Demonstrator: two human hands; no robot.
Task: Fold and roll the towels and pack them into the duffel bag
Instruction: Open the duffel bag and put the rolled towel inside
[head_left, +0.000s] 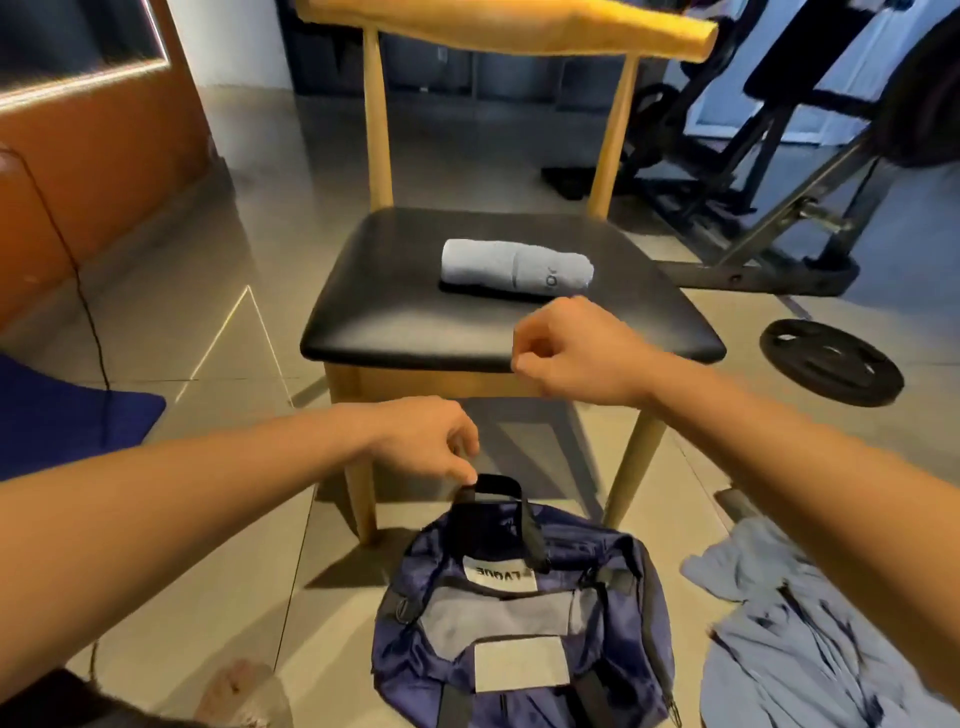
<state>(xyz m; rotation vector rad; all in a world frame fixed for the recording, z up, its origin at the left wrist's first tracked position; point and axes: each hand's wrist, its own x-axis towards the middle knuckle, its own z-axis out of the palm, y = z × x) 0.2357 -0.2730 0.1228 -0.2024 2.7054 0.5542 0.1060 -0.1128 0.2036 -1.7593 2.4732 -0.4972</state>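
Observation:
A rolled light-blue towel (517, 270) lies on the black seat of a wooden chair (395, 306). On the floor in front of the chair sits a navy duffel bag (524, 608) with a black handle (493, 488) standing up. My left hand (431, 441) pinches the top of that handle. My right hand (571, 353) hovers over the seat's front edge, fingers curled with nothing in them, just short of the rolled towel. A loose, crumpled blue towel (795, 623) lies on the floor to the right of the bag.
Black gym equipment (779, 156) and a weight plate (831, 361) stand at the right. An orange cabinet (93, 156) with a black cable is at the left, a blue mat (62, 415) below it. The floor is glossy tile.

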